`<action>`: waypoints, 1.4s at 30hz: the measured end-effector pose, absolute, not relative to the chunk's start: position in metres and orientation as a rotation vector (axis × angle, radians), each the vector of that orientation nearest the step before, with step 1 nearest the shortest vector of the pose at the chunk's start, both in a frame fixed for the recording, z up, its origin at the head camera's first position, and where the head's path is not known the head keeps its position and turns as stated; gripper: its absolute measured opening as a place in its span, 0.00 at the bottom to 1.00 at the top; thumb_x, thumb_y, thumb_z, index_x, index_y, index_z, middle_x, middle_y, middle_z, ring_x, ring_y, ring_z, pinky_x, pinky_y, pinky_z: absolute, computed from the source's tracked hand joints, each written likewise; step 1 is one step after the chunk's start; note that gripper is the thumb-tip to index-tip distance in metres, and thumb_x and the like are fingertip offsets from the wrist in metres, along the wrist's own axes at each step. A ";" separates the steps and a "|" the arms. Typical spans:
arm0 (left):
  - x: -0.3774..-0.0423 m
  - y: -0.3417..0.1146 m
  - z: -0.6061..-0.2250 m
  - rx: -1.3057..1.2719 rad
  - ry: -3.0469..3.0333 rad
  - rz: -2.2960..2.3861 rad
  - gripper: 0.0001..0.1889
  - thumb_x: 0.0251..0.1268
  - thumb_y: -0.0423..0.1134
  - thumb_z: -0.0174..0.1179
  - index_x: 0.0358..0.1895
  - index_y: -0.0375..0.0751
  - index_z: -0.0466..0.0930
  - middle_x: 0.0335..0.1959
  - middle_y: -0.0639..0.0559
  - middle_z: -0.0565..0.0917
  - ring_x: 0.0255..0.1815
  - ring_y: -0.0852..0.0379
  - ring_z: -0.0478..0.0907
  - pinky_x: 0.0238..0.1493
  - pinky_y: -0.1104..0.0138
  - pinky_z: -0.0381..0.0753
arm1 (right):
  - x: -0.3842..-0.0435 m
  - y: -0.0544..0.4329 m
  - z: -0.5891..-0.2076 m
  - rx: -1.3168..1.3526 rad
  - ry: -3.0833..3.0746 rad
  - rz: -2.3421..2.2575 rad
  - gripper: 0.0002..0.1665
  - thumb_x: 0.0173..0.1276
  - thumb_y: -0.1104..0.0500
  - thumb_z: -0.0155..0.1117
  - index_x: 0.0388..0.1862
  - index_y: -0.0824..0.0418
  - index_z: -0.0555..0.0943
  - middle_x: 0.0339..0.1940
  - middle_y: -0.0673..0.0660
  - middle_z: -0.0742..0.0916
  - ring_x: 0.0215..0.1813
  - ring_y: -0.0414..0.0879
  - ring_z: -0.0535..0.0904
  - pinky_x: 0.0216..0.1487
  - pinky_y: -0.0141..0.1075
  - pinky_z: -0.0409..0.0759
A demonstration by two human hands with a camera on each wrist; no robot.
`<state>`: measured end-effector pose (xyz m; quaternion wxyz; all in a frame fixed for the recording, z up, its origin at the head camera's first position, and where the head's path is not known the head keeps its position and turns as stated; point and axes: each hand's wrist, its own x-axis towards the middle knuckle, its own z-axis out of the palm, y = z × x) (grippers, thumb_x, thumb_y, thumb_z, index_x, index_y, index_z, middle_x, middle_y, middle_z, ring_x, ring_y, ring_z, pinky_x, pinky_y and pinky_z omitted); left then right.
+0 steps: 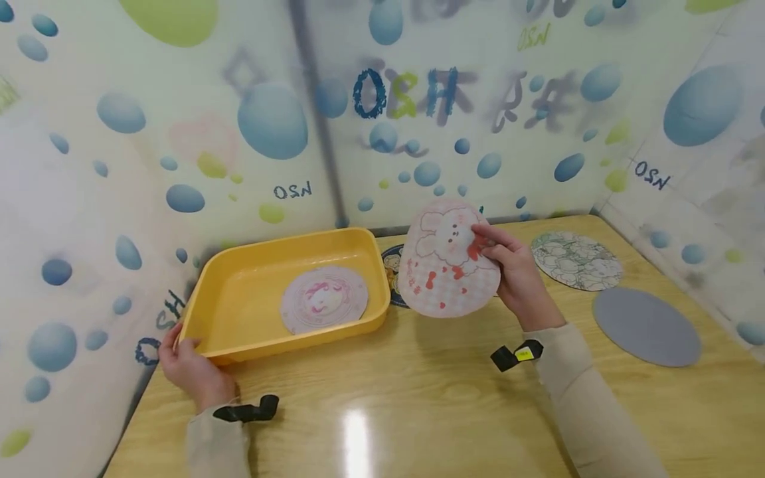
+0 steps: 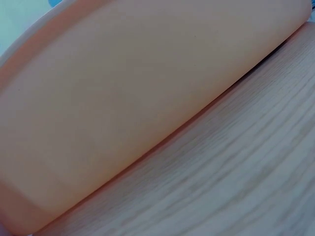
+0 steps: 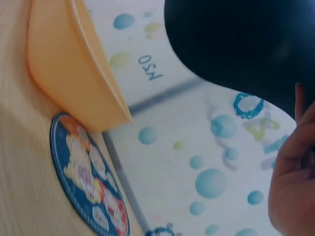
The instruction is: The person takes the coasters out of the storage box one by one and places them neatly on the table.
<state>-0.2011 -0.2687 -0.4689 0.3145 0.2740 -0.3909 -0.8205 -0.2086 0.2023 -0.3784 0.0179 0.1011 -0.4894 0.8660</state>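
My right hand (image 1: 522,279) pinches a thin, rounded pink mouse pad (image 1: 445,292) by its right edge, holding it up off the table. A white bunny, red hearts and a pale check pattern cover its face. From the right wrist view, its dark underside (image 3: 236,44) is visible, with part of my hand at the right edge. With my left hand (image 1: 197,372), I grip the front left corner of a yellow plastic tray (image 1: 239,302). Inside that tray lies a round pink-and-white mouse pad (image 1: 299,312). The left wrist view shows only the tray's outer wall (image 2: 138,93) and wood-grain tabletop.
A dark blue round pad (image 3: 74,182) with cartoon figures lies beside the tray, partly behind the held pad in the head view. Farther right on the wooden table (image 1: 418,398) are a green-and-white patterned pad (image 1: 576,260) and a plain grey one (image 1: 645,326). Bubble-printed walls stand behind.
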 end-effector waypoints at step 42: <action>-0.207 -0.268 -0.474 0.716 -1.026 -2.137 0.19 0.58 0.28 0.42 0.52 0.44 0.71 0.55 0.53 0.70 0.54 0.53 0.68 0.53 0.64 0.70 | -0.185 0.341 -0.404 0.604 -2.230 2.370 0.23 0.65 0.73 0.40 0.52 0.60 0.77 0.44 0.52 0.82 0.40 0.43 0.80 0.36 0.34 0.79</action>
